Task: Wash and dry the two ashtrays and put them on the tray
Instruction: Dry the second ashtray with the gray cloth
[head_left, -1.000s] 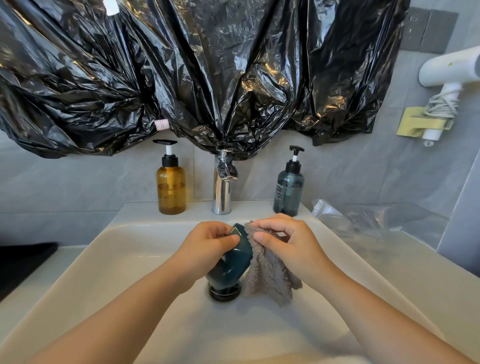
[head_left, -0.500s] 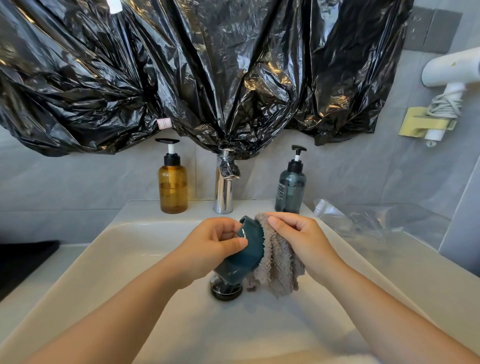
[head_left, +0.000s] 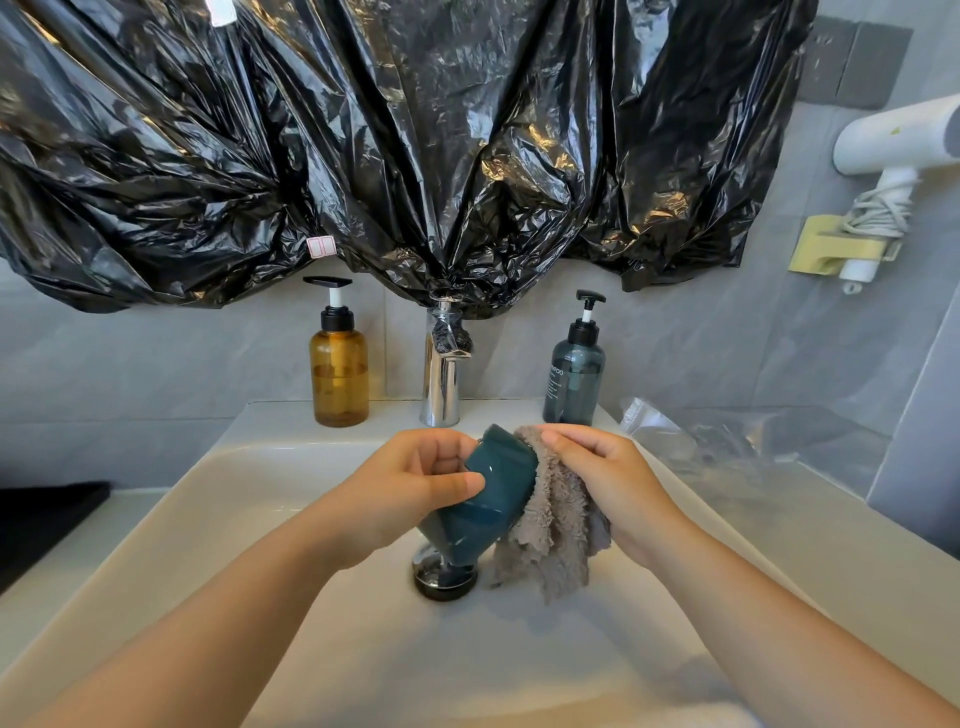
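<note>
Both forearms are reaching forward over the sink (head_left: 218, 525). The left hand (head_left: 410, 488) is gripping the teal ashtray (head_left: 488, 499) above the drain (head_left: 445, 579), fingers curled; the right hand (head_left: 602, 478) is pinching a grey cloth (head_left: 550, 535) against it.

I get bright, soft light; glare streaks the black plastic sheet (head_left: 415, 130) above the left hand (head_left: 410, 483) and right hand (head_left: 608, 478). Faint shadows lie on the sink (head_left: 260, 519) beneath them. Edges bow outward; focus is sharp.

A bathroom, probably in a home or hotel: a white basin (head_left: 291, 499), chrome tap (head_left: 440, 379), two pump bottles (head_left: 339, 364), grey wall tiles (head_left: 727, 343), and a wall-mounted hairdryer (head_left: 893, 140).
</note>
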